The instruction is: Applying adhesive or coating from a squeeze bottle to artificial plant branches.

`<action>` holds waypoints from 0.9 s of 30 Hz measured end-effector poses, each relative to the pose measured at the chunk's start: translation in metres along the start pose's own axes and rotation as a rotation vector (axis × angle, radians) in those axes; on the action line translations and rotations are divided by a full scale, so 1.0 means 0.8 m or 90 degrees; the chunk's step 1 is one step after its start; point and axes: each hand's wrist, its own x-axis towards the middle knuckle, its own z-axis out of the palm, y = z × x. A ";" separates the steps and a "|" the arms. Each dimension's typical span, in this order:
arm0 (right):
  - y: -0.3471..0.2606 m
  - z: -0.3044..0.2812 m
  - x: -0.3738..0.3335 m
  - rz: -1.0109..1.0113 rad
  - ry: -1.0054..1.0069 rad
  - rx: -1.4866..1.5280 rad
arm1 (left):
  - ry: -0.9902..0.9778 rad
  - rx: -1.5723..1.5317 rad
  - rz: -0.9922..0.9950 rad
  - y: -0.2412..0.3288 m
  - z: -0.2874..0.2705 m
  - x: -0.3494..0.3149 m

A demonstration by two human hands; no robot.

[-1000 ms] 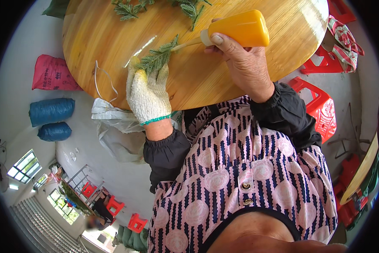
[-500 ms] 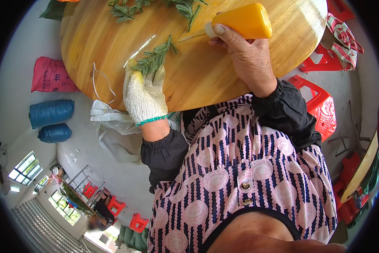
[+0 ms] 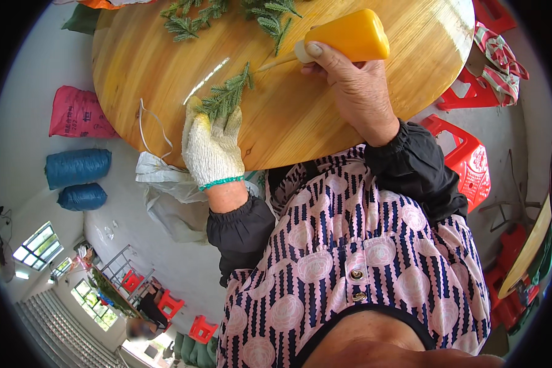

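My left hand (image 3: 213,144), in a white knitted glove with a green cuff edge, is closed on a small green artificial fir sprig (image 3: 225,97) over the table's near left part. Bare fingers of my right hand (image 3: 355,86) wrap round a yellow squeeze bottle (image 3: 352,35), tilted so its long thin nozzle points left. The nozzle's tip is close to the sprig's upper end; whether they touch I cannot tell. More fir sprigs (image 3: 190,24) lie on the round wooden table (image 3: 312,122) at its far side.
A white strap (image 3: 142,126) and a pale plastic bag (image 3: 159,172) hang at the table's left edge. On the floor to the left are a pink sack (image 3: 79,113) and blue bundles (image 3: 78,167). Red plastic stools (image 3: 469,162) stand on the right.
The bottle and my right hand have shifted slightly left, bringing the nozzle nearer the sprig's tip. The whole view has moved a little; both grips stay as they were.
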 end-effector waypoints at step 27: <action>-0.002 0.010 0.005 -0.001 0.001 -0.028 | -0.129 0.891 0.704 -0.006 0.061 -0.008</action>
